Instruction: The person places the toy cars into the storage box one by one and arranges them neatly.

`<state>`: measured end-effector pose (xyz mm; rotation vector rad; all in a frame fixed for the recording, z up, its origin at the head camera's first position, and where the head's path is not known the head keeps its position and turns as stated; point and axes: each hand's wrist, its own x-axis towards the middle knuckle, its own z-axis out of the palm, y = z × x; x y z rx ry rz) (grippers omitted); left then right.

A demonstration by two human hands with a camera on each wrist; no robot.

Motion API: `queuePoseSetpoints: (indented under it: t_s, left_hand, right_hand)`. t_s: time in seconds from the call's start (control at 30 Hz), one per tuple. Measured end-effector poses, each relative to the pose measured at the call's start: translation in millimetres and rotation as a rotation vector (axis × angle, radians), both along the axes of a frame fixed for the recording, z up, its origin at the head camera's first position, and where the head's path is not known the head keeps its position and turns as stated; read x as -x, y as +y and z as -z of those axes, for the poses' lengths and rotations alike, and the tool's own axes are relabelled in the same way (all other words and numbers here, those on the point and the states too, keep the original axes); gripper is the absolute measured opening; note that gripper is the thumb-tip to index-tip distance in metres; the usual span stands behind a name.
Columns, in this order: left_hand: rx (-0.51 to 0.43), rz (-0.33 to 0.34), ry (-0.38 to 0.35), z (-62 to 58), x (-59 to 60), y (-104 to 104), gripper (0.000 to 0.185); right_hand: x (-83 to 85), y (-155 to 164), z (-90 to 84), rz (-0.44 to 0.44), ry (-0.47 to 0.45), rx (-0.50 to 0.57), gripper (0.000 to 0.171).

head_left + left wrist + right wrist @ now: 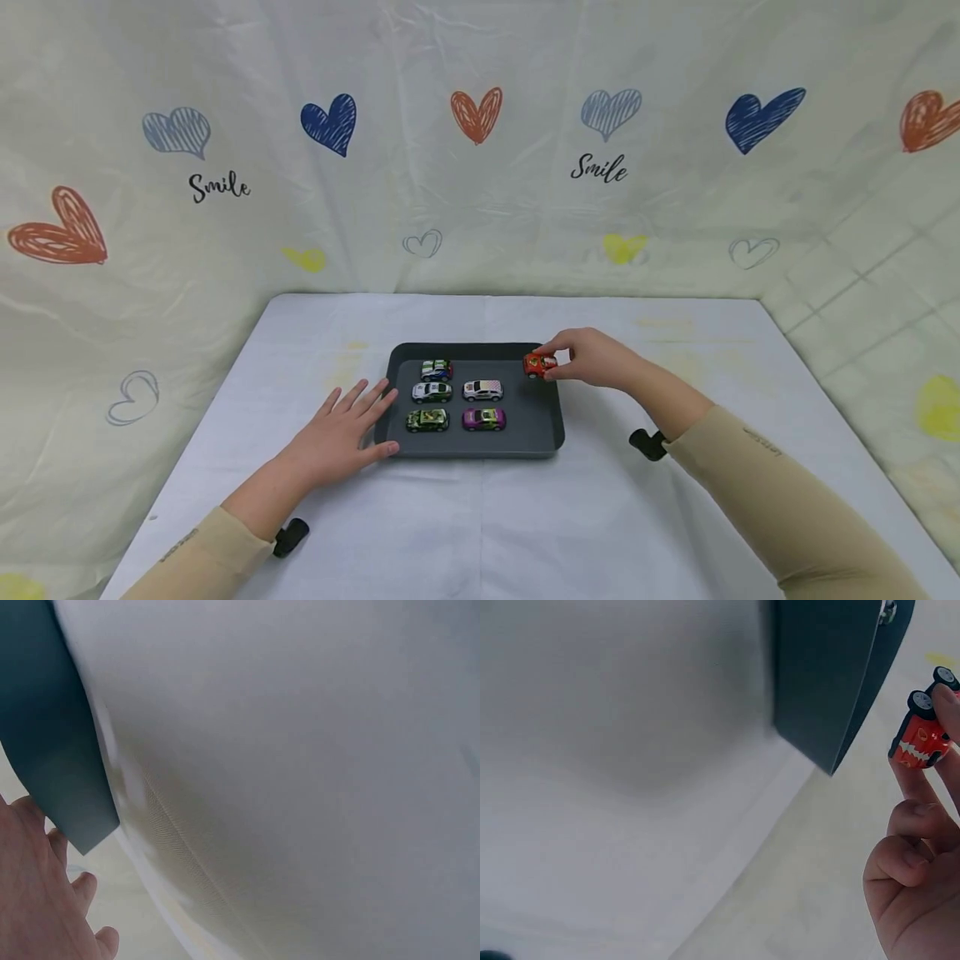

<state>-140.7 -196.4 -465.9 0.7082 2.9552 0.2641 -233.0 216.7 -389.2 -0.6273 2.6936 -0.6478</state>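
Our right hand (596, 358) pinches a small red toy car (539, 364) at frame centre; our left hand (341, 433) lies released beside the dark grey tray (536, 417) on the white-clothed counter (480, 517), heart-print backdrop (480, 125) above.

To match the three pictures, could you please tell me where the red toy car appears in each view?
Head: red toy car right of centre, pinched by the right hand at the tray's far right corner.
Left wrist: not in it.
Right wrist: upper right, between fingertips.
Shared landmark: the dark tray.
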Motion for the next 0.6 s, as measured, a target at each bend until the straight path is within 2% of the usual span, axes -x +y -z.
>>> queuePoseSetpoints:
  t_s: [0.4,0.6]
  left_hand:
    - [0.018,-0.016,-0.020,-5.6,-0.8,2,0.086]
    - [0.037,-0.014,-0.003,3.9,3.5,-2,0.089]
  right_hand:
    - [18.5,-44,-2.1,-0.041,0.025,-0.051,0.043]
    - [25.5,-61,6.0,-0.102,0.058,-0.123,0.042]
